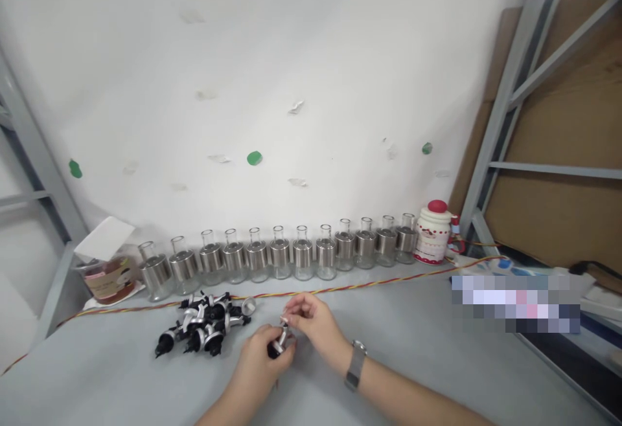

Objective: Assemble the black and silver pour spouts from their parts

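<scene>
My left hand (265, 361) is closed around a silver and black bottle pourer (280, 346), held just above the grey table. The thumb and index finger of my right hand (311, 319) pinch the pourer's upper tip; whether a small separate part is between them I cannot tell. A heap of similar pourers (207, 322), with silver caps and black stoppers, lies to the left of my hands. Behind them stands a row of several glass bottles (302, 251) with brushed-steel sleeves and uncovered necks.
A twisted red and yellow cord (340, 289) crosses the table (389, 335) in front of the bottles. At the left end stands a tub (109, 280) with a brown label. A white jar (432, 235) with a red knob is at the right, near a blurred-out patch (515, 303).
</scene>
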`<state>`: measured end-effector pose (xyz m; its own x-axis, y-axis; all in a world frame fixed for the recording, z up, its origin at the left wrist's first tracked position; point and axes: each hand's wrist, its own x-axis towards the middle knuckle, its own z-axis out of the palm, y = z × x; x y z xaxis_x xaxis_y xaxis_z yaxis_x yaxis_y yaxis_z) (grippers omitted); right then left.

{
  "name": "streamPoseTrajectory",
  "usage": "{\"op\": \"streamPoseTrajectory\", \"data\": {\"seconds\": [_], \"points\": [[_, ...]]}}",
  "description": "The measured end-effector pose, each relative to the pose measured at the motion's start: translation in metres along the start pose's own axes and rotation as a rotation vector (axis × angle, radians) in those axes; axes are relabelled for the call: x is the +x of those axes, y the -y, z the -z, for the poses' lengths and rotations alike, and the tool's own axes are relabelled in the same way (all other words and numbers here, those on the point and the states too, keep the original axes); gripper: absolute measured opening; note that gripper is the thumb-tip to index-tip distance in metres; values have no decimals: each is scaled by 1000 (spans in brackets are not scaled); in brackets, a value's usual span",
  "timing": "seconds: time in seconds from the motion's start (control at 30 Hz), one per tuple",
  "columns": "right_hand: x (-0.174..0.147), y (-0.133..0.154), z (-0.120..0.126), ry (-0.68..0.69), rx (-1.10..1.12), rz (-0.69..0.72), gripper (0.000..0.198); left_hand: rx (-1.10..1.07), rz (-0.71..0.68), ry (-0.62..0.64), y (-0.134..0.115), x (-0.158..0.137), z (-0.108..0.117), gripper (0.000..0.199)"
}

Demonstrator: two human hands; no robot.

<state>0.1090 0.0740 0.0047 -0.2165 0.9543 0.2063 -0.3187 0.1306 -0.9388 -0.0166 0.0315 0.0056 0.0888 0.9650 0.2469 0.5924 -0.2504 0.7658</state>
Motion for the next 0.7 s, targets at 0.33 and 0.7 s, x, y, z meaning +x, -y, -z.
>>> {"op": "streamPoseTrajectory", "data": {"seconds": [0.33, 0.7], "points": [[1, -4, 1, 13, 2, -27, 33, -38, 58, 25, 2, 0, -3, 14], [2, -8, 1, -7, -73, 15, 28, -57, 48, 75, 9, 1, -6, 14]]}}
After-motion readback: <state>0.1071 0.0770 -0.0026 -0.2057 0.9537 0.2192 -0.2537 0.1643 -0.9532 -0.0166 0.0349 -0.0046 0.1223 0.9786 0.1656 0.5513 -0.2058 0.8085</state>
